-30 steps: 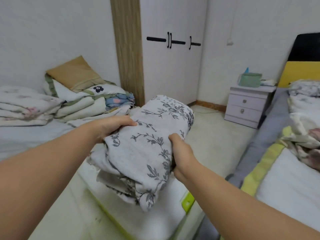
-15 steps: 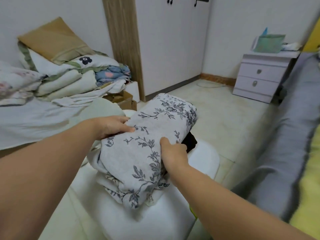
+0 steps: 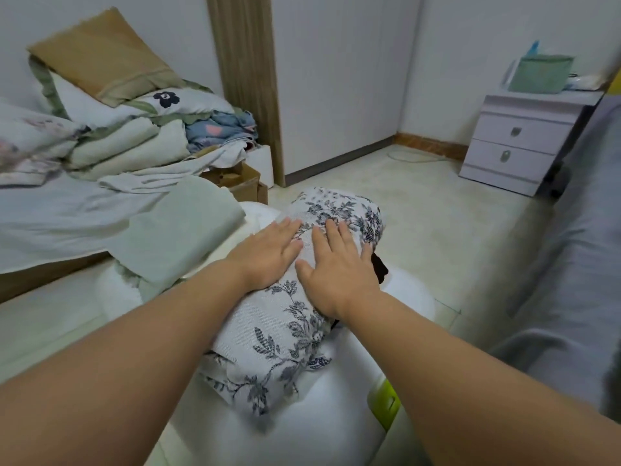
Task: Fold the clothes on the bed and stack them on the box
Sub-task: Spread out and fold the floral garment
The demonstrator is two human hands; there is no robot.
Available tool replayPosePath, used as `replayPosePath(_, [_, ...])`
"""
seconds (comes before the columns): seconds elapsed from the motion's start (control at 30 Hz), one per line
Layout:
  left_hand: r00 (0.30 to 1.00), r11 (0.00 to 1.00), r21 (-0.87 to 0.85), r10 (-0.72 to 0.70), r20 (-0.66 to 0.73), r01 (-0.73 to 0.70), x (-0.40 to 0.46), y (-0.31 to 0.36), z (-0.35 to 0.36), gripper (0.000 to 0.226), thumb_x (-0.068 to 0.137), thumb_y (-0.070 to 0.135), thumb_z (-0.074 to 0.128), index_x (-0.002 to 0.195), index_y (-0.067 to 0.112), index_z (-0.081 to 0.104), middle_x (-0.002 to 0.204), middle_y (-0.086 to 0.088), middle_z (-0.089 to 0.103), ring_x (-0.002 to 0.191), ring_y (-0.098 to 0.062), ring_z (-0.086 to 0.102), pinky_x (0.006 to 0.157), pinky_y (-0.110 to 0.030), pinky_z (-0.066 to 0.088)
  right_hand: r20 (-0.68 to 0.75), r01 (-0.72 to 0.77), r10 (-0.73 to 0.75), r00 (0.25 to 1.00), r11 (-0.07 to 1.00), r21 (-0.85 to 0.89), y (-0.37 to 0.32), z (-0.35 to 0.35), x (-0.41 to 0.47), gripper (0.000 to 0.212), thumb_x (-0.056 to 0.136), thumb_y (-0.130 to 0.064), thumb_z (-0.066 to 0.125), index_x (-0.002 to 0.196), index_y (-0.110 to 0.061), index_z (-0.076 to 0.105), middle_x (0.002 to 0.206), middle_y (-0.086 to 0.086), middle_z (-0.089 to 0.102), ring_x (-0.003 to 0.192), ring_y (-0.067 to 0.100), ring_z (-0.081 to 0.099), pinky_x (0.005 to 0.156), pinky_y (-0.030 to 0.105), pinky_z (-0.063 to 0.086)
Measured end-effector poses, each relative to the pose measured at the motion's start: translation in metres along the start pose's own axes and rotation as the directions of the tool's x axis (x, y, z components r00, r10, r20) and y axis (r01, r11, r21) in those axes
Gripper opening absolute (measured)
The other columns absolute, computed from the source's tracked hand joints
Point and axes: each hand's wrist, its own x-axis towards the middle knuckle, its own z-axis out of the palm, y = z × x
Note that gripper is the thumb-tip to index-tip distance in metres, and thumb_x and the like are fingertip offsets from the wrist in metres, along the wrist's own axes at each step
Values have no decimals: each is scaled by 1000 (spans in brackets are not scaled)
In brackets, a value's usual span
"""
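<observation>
White floral bundle (image 3: 295, 311) now sits on the white box (image 3: 336, 428), centre frame; a second ago I gripped its sides. Left hand (image 3: 268, 253) and right hand (image 3: 339, 267) press flat, fingers straight and spread. Placement judged done. Bundle's near end overhangs slightly; open floor (image 3: 420, 210) upper right.

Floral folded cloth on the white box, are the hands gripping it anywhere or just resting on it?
Nothing is gripped. The left hand and right hand lie flat, fingers straight, on top of the floral folded cloth, which sits on the white box.
</observation>
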Motion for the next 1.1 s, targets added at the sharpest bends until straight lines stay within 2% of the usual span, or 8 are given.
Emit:
replayPosePath(0.2, [999,991,130,-6,-37,10,-7,11,-9,54,100,42,23,151,26,9,159,2,8,146,-13,6,118,-43,11,58,16,-18,998,999,42,1,-14,-2,64,99,-46,23,151,-20,-5,158,0,-18,144,17,-20,116,48,-7])
replayPosePath(0.33, [966,996,74,-27,-256,47,-27,36,-33,49,98,37,38,142,16,34,144,-10,41,131,-27,39,106,-43,33,-137,40,6,991,945,326,-3,-40,-17,46,97,-30,42,139,-13,40,152,7,28,144,21,14,116,44,19])
replayPosePath(0.43, [928,991,-113,-108,-355,72,-52,58,-50,44,96,28,47,137,15,42,134,-9,51,120,-26,50,99,-37,40,-188,32,101,977,803,595,-11,-61,-46,31,91,-22,50,121,-19,57,131,4,52,121,22,46,103,35,38])
replayPosePath(0.57, [956,982,-190,-64,-285,10,-97,88,-68,16,94,18,49,99,18,64,95,-1,67,84,-19,61,72,-27,46,-150,83,38,988,686,722,-17,-85,-97,16,89,-13,52,95,-23,62,97,-3,63,85,16,57,83,31,48])
replayPosePath(0.73, [989,996,65,44,143,-54,-150,126,-64,18,88,15,54,70,18,54,70,1,56,70,-17,52,55,-20,36,-121,148,-96,988,815,560,-13,-98,-163,21,89,-18,52,71,-26,56,72,-3,56,70,15,50,56,21,37])
replayPosePath(0.83, [972,993,88,55,230,-77,-179,148,-60,30,86,12,52,60,23,44,61,6,49,64,-13,48,53,-17,33,-90,177,-153,984,899,401,-6,-107,-205,28,90,-22,51,63,-26,48,65,-6,48,70,17,48,53,22,34])
replayPosePath(0.97, [960,989,59,115,256,-135,-222,184,-69,18,92,21,51,75,17,58,81,-1,69,56,0,48,57,-11,37,-53,153,-144,988,957,248,5,-124,-266,28,91,-24,47,63,-26,44,73,-3,52,77,18,48,66,29,38])
replayPosePath(1.1, [950,985,-11,167,264,-170,-274,224,-92,21,92,20,50,96,7,65,82,-2,67,58,-3,49,63,-19,43,-40,97,-91,995,979,182,11,-143,-338,36,92,-26,46,58,-29,33,61,-9,41,70,16,42,55,20,30])
